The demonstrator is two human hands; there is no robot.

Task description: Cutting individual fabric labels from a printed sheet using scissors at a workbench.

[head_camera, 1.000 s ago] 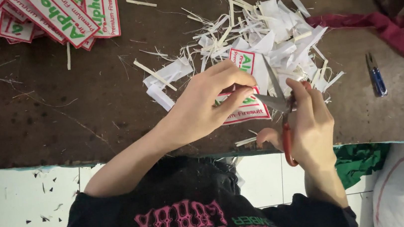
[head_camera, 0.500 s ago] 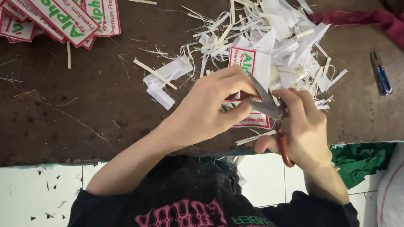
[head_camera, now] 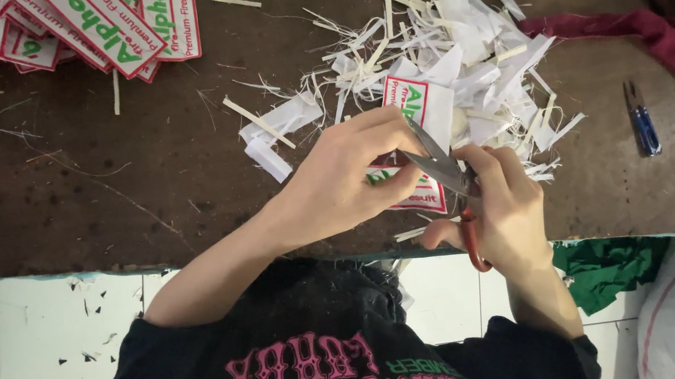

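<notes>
Since a second ago your scissors point(head_camera: 439, 166) have swung further up into the label point(head_camera: 409, 136). Your left hand point(head_camera: 345, 180) pinches the label; your right hand point(head_camera: 507, 209) grips the red handles, near the table's point(head_camera: 105, 205) front edge.

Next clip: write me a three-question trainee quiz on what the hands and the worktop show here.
1. True or false: the right hand works red-handled scissors.
2. What does the left hand pinch? A) a white label with red border B) the red cloth C) the blue thread snips
3. Where does the stack of finished labels lie on the brown table?

Key: 1. True. 2. A. 3. At the picture's top left, apart from the pile of white paper trimmings.
</notes>
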